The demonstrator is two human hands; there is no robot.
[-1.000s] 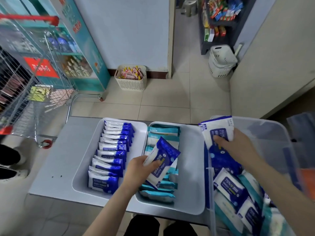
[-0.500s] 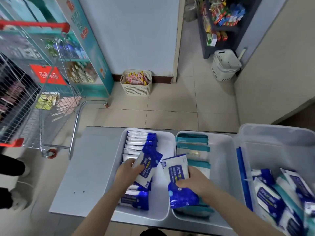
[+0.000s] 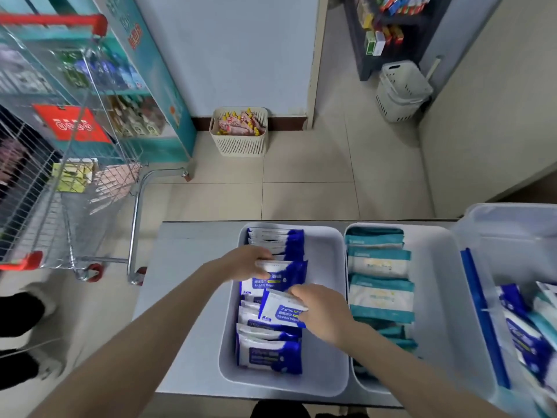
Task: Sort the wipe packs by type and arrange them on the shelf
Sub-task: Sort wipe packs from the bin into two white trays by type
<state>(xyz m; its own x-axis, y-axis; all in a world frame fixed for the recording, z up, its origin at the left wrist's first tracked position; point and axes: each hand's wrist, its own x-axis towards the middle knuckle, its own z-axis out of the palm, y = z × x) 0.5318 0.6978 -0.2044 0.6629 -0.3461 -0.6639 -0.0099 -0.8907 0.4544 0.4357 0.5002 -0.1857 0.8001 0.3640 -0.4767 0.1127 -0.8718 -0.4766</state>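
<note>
Two white trays stand side by side on a grey shelf top (image 3: 187,297). The left tray (image 3: 325,369) holds a row of blue-and-white alcohol wipe packs (image 3: 268,354). The right tray (image 3: 434,297) holds teal-and-white wipe packs (image 3: 379,294). My left hand (image 3: 247,262) grips a blue alcohol wipe pack (image 3: 278,277) over the middle of the blue row. My right hand (image 3: 322,312) pinches a second blue alcohol wipe pack (image 3: 283,309) just in front of it, above the same row.
A clear plastic bin (image 3: 506,224) at the right holds mixed blue and teal packs (image 3: 527,333). A wire shopping cart (image 3: 60,164) stands at the left. A cream basket of snacks (image 3: 239,132) sits by the far wall. Someone's dark shoes (image 3: 18,312) are at the left edge.
My right hand carried its blue pack from the bin, over the teal tray, to the blue tray. My left hand moved its pack left over the blue row. The view shifted left.
</note>
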